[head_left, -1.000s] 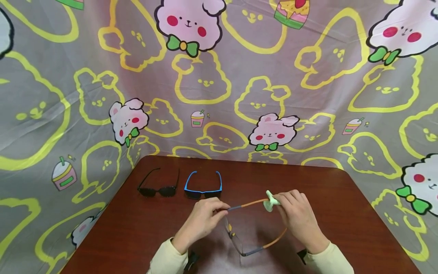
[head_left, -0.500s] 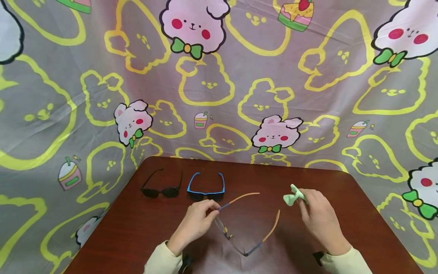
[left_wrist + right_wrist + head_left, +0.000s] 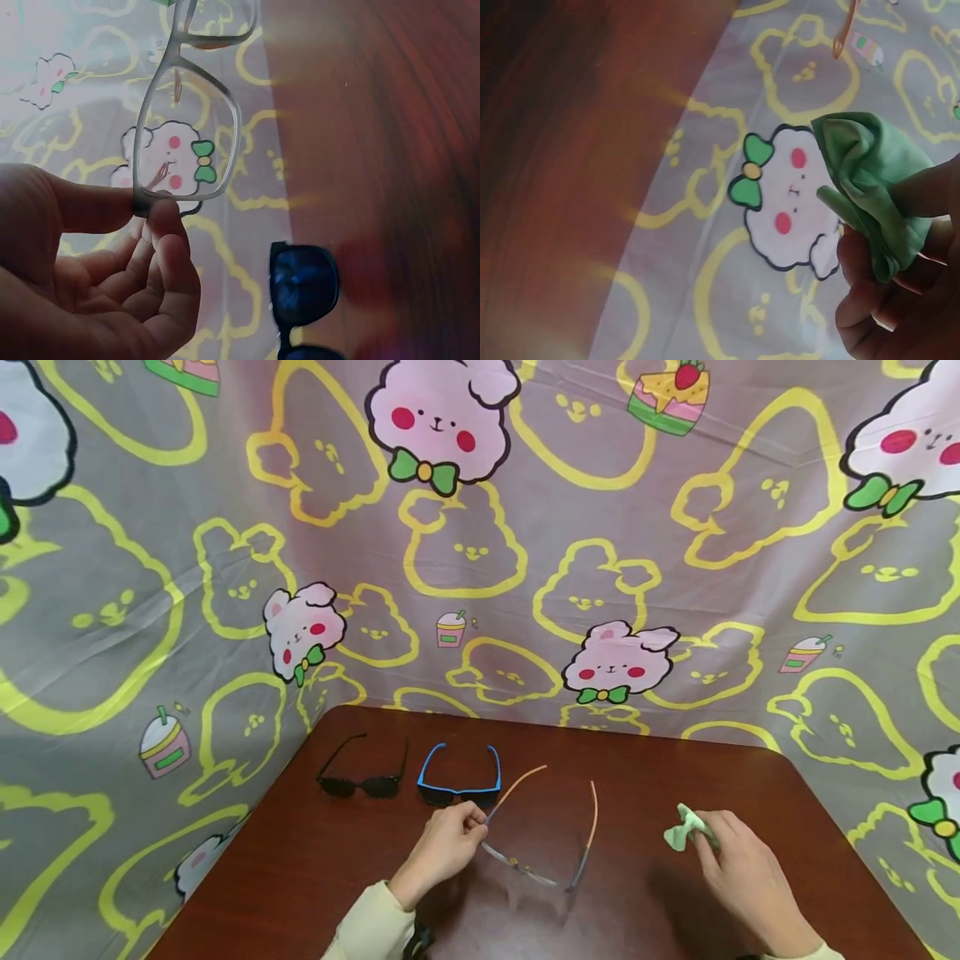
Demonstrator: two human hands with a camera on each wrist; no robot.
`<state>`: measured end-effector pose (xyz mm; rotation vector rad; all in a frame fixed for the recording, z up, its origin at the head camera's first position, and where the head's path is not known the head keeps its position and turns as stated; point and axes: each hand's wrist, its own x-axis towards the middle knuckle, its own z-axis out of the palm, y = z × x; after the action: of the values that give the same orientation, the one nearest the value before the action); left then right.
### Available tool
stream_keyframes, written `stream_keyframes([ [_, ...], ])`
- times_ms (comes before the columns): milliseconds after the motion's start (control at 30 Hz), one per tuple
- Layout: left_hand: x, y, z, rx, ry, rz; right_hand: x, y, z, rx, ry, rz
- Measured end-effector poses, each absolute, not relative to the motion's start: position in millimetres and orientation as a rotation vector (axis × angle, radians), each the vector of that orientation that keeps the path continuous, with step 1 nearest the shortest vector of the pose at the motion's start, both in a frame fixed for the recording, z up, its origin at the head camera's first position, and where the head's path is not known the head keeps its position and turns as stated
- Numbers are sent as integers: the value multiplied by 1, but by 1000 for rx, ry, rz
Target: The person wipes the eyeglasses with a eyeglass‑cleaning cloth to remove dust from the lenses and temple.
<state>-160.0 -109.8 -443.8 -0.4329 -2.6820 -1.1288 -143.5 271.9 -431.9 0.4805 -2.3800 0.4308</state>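
Observation:
My left hand [image 3: 446, 843] pinches a pair of clear-lensed eyeglasses [image 3: 587, 852] at the left hinge corner. Their orange-tipped temples are unfolded and point away from me. In the left wrist view the grey frame [image 3: 235, 142] rises from between thumb and forefinger, above the other curled fingers. Off to the right, my right hand [image 3: 750, 872] holds a crumpled light green cloth [image 3: 681, 831], apart from the glasses. The right wrist view shows the cloth [image 3: 874, 165] bunched between thumb and fingers.
Black sunglasses [image 3: 362, 786] and blue-framed sunglasses [image 3: 458, 791] stand unfolded on the brown table [image 3: 315, 877], beyond my left hand. A cartoon-printed curtain [image 3: 480, 610] encloses the table's back and sides.
My right hand has moved right with the cloth, away from the temple. My left hand has turned and lowered the glasses so both temples point toward the back.

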Motion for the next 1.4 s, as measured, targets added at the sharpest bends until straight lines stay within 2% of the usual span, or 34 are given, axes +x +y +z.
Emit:
stream_keyframes([
  [367,-194,-71,-452,-329,-2707,-1111,-132,298,-439,400,-2777,395],
  [833,-214,-49,-461,-230,-2746,-1081,-131,313,-446,446,-3062,451],
  [1100,-221,-43,-469,-154,-2758,-1273,-131,321,-464,492,-2912,466],
  [1400,-222,-41,-470,-229,-2729,-1381,-143,330,-477,516,-2875,398],
])
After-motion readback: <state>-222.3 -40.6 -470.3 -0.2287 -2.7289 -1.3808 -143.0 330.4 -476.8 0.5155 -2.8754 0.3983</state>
